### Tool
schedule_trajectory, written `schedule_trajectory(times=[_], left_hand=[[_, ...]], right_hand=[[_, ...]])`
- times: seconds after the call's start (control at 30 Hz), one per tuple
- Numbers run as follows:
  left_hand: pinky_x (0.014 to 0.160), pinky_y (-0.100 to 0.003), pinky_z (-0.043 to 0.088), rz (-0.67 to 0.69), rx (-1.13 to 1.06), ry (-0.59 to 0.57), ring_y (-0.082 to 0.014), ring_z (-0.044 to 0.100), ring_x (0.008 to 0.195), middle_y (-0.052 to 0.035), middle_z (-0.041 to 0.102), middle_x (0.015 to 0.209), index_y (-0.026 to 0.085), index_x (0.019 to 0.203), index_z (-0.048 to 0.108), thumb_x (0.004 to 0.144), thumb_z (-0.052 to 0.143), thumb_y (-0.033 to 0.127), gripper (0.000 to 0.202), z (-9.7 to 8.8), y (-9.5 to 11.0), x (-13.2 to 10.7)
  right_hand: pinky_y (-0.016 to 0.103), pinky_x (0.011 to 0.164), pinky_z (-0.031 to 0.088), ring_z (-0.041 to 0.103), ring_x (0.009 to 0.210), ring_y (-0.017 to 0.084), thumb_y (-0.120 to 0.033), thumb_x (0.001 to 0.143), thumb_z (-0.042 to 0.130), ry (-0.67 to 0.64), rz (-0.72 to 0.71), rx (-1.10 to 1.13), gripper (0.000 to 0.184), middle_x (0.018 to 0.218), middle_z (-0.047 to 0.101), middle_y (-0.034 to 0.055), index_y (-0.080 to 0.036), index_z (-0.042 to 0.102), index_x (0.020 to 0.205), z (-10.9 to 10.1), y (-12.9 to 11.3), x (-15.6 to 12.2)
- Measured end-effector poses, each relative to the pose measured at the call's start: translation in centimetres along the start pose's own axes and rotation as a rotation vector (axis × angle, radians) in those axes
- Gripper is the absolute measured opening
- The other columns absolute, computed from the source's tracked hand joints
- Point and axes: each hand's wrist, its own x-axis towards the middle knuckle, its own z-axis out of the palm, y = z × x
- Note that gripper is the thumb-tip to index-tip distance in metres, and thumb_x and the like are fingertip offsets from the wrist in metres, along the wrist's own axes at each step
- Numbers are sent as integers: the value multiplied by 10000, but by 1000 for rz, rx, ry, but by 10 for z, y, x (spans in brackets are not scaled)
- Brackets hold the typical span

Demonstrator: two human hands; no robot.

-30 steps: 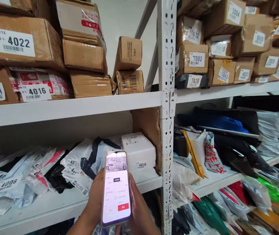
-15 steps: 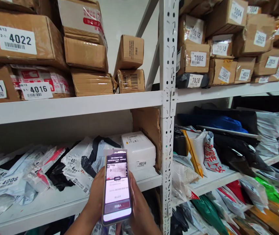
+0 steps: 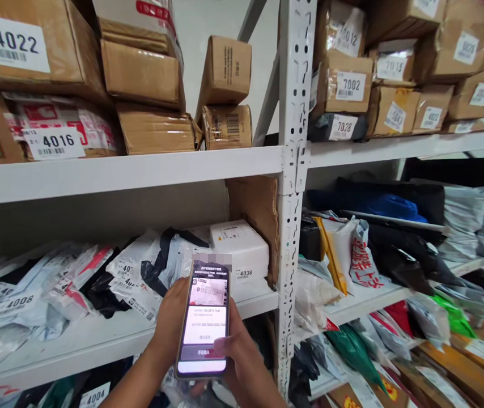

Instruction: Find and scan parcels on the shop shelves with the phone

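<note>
A smartphone (image 3: 204,326) stands upright in front of the shelves, its lit screen facing me. On it are a photo of a label and a white panel with lines of text above a dark button. My left hand (image 3: 173,317) is closed around the phone's left edge, most of its fingers hidden behind. My right hand (image 3: 242,351) wraps the right edge, and its thumb lies over the lower right of the screen. Just behind the phone sits a white box (image 3: 242,249) labelled 4038. Plastic mailer bags (image 3: 129,277) lie left of it on the same shelf.
A white perforated post (image 3: 292,226) rises right of my hands. Numbered cardboard boxes (image 3: 25,54) fill the upper left shelf (image 3: 140,173), and more boxes (image 3: 348,85) stand upper right. Bagged parcels (image 3: 363,255) crowd the right shelves.
My right thumb has moved from the phone's side onto the lower screen. The phone now tilts slightly more to the right. The view has shifted, and the upper boxes sit higher in it.
</note>
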Motion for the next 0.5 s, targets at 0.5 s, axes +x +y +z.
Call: schedule_trajectory(times=[0.5], left_hand=[[749, -393, 538, 237, 389, -51, -271, 630, 872, -87, 668, 967, 143, 1056, 582, 659, 748, 109, 431, 6, -10, -4]], right_hand=[[187, 340, 453, 665, 718, 221, -299, 705, 676, 216, -42, 11, 672, 1050, 659, 76, -260, 363, 1298, -2, 18, -12]])
